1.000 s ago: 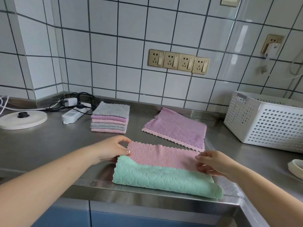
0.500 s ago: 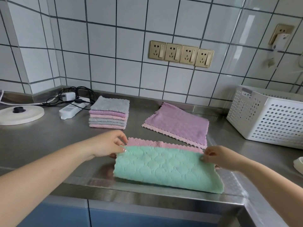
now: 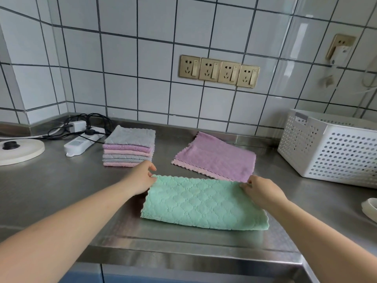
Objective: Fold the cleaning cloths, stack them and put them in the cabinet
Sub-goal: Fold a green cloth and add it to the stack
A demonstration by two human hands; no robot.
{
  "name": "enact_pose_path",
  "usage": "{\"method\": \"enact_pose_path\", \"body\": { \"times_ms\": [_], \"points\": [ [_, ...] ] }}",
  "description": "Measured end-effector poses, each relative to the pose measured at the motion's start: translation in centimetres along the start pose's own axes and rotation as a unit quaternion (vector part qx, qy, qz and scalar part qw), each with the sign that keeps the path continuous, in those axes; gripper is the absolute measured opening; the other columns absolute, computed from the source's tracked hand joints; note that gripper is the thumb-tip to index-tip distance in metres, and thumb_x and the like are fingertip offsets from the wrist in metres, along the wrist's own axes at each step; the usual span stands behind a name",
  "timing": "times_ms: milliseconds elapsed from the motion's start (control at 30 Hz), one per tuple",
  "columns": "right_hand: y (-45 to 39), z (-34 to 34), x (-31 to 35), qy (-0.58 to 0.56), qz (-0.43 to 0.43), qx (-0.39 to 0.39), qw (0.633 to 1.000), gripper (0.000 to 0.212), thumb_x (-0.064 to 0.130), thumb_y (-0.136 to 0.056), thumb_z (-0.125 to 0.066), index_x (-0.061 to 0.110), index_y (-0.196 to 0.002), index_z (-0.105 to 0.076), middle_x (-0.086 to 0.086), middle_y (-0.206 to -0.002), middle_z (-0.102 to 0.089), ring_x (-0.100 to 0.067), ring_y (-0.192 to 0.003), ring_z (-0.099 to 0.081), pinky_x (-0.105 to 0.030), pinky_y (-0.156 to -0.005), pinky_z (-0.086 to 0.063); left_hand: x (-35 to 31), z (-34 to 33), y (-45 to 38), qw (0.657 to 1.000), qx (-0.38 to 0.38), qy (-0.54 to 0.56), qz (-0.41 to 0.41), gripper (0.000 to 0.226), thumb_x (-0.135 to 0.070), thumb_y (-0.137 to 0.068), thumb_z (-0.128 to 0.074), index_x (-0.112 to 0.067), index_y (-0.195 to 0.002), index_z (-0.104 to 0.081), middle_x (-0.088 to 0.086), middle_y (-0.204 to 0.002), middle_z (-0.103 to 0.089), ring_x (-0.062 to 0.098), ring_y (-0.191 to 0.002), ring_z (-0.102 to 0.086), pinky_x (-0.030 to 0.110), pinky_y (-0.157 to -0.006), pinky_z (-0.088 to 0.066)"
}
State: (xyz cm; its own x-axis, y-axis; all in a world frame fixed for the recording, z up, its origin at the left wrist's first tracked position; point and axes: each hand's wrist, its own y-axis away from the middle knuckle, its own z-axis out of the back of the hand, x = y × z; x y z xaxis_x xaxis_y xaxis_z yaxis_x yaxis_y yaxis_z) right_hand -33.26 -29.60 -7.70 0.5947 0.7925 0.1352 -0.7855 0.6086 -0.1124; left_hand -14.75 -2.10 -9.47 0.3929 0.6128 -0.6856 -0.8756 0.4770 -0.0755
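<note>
A green cloth point(image 3: 204, 203) lies folded in half on the steel counter point(image 3: 61, 186), its green side up and its fold toward me. My left hand point(image 3: 140, 178) pinches its far left corner. At the far right corner my right hand point(image 3: 261, 190) pinches the cloth too. Behind it, a purple cloth point(image 3: 218, 156) with a pink underside lies folded once. A stack of several folded grey, purple and pink cloths point(image 3: 129, 147) stands at the back left. No cabinet interior shows.
A white perforated basket point(image 3: 330, 148) stands at the right. A white power strip point(image 3: 81, 141) with black cables and a round white base point(image 3: 18, 150) lie at the back left. A white dish edge point(image 3: 370, 209) shows far right. Blue cabinet fronts point(image 3: 81, 276) sit below the counter edge.
Both hands have carried the green cloth's near edge away from me and over its pink inner face. The pink face is now fully covered and the edges meet at the far side.
</note>
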Motion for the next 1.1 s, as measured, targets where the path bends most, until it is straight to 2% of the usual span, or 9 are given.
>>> {"method": "enact_pose_path", "body": {
  "times_ms": [167, 300, 433, 533, 600, 700, 833, 933, 1100],
  "points": [
    [-1.0, -0.9, -0.5, -0.007, -0.006, -0.001, 1.0, 0.035, 0.044, -0.095, -0.044, 0.012, -0.096, -0.055, -0.006, -0.088, -0.063, -0.025, -0.076, -0.056, -0.03, -0.062, -0.044, 0.2, -0.2, -0.8, 0.999, -0.023, -0.042, -0.018, 0.021, -0.018, -0.089, -0.059, -0.016, -0.108, -0.051, -0.006, -0.077, -0.051, 0.012, -0.07, -0.05, 0.026, -0.059, -0.036],
    [-1.1, -1.4, -0.6, -0.017, -0.011, 0.003, 1.0, 0.029, 0.04, -0.093, -0.05, 0.012, -0.091, -0.055, -0.004, -0.084, -0.062, -0.025, -0.076, -0.058, -0.029, -0.061, -0.044, 0.3, -0.6, -1.1, 0.998, -0.016, -0.051, -0.014, 0.021, -0.02, -0.088, -0.061, -0.014, -0.107, -0.053, -0.005, -0.081, -0.056, 0.015, -0.073, -0.053, 0.027, -0.058, -0.037],
    [-0.9, -1.1, -1.0, -0.057, -0.046, -0.004, 0.997, 0.026, 0.04, -0.09, -0.053, 0.016, -0.099, -0.055, -0.003, -0.088, -0.063, -0.025, -0.073, -0.062, -0.029, -0.063, -0.049, -0.4, 0.3, -1.1, 0.995, -0.025, -0.094, -0.007, 0.032, -0.031, -0.088, -0.06, -0.016, -0.115, -0.053, 0.002, -0.111, -0.058, 0.018, -0.097, -0.058, 0.03, -0.081, -0.046],
    [-0.1, -0.4, 0.4, -0.076, 0.005, -0.077, 0.994, 0.032, 0.04, -0.091, -0.053, 0.019, -0.115, -0.056, -0.007, -0.118, -0.056, -0.026, -0.094, -0.06, -0.032, -0.077, -0.048, -2.2, 0.7, -0.2, 0.987, -0.067, -0.126, -0.068, 0.033, -0.028, -0.091, -0.054, -0.02, -0.124, -0.054, 0.002, -0.129, -0.049, 0.018, -0.113, -0.053, 0.033, -0.097, -0.043],
    [0.7, -0.3, 3.2, -0.081, 0.076, -0.074, 0.991, 0.037, 0.037, -0.093, -0.051, 0.019, -0.125, -0.054, -0.006, -0.135, -0.048, -0.025, -0.115, -0.053, -0.034, -0.093, -0.044, -3.8, -0.4, 1.2, 0.979, -0.039, -0.148, -0.132, 0.036, -0.018, -0.092, -0.046, -0.02, -0.128, -0.054, -0.001, -0.134, -0.048, 0.017, -0.12, -0.049, 0.031, -0.101, -0.039],
    [2.4, -1.7, 8.2, -0.049, 0.147, 0.011, 0.988, 0.047, 0.035, -0.095, -0.045, 0.022, -0.14, -0.041, -0.003, -0.152, -0.03, -0.023, -0.138, -0.032, -0.044, -0.113, -0.027, -5.6, -3.9, 2.9, 0.952, 0.039, -0.228, -0.2, 0.043, -0.013, -0.089, -0.041, -0.015, -0.131, -0.051, 0.001, -0.141, -0.045, 0.022, -0.132, -0.04, 0.032, -0.108, -0.033],
    [4.6, -4.3, 11.1, -0.013, 0.195, 0.061, 0.979, 0.049, 0.032, -0.097, -0.03, 0.023, -0.145, -0.028, 0.002, -0.156, -0.02, -0.017, -0.145, -0.014, -0.048, -0.116, -0.014, -4.7, -6.3, 4.0, 0.945, 0.074, -0.251, -0.195, 0.051, -0.024, -0.09, -0.028, -0.015, -0.139, -0.041, 0.002, -0.149, -0.035, 0.016, -0.14, -0.026, 0.032, -0.115, -0.02],
    [4.8, -4.6, 9.6, 0.009, 0.186, 0.087, 0.979, 0.056, 0.049, -0.097, -0.026, 0.03, -0.149, -0.016, 0.003, -0.16, -0.008, -0.016, -0.147, -0.004, -0.046, -0.118, -0.007, -3.1, -6.2, 4.8, 0.945, 0.069, -0.273, -0.168, 0.051, -0.033, -0.099, -0.025, -0.023, -0.149, -0.019, -0.006, -0.159, -0.008, 0.009, -0.146, -0.006, 0.032, -0.119, -0.003],
    [4.6, -3.8, 6.7, 0.034, 0.149, 0.104, 0.983, 0.078, 0.073, -0.084, -0.012, 0.033, -0.151, -0.005, 0.003, -0.16, -0.001, -0.016, -0.147, 0.004, -0.045, -0.118, -0.002, -2.9, -5.3, 4.7, 0.937, 0.111, -0.306, -0.127, 0.059, -0.045, -0.099, -0.019, -0.023, -0.151, -0.002, -0.003, -0.159, 0.008, 0.013, -0.146, 0.008, 0.033, -0.119, 0.005]
  ]
}}
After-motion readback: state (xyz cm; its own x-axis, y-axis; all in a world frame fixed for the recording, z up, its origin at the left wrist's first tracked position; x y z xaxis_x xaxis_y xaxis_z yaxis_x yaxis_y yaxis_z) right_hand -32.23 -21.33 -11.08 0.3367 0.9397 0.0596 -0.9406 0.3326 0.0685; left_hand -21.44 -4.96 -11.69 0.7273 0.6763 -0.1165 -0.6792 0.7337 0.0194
